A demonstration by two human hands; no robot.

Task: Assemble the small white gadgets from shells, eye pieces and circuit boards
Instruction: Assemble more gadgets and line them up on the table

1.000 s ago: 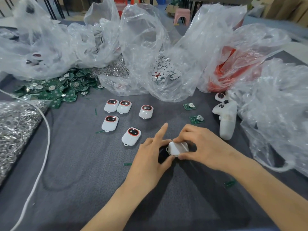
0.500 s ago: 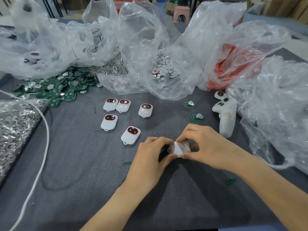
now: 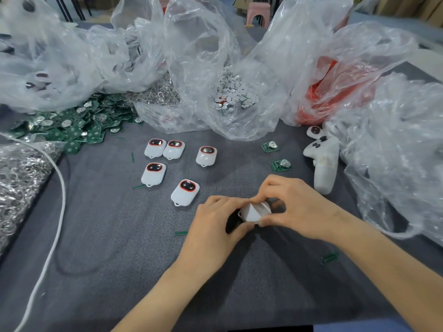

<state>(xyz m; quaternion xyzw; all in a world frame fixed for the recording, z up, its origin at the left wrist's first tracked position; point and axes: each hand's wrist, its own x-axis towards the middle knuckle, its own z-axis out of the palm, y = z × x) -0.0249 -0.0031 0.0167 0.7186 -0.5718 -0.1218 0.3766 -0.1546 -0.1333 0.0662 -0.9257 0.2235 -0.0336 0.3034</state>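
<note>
Grip: left hand (image 3: pixel 215 226) and right hand (image 3: pixel 294 207) both pinch the white gadget (image 3: pixel 254 212) at the middle of the bench (image 3: pixel 96 236), near five finished ones (image 3: pixel 184 191). Suggest pressing evenly round the seam, halves aligned, until flush.

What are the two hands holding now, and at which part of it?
Both hold one white gadget. The left hand pinches its left end between thumb and fingers; the right hand pinches its right end the same way.
</note>
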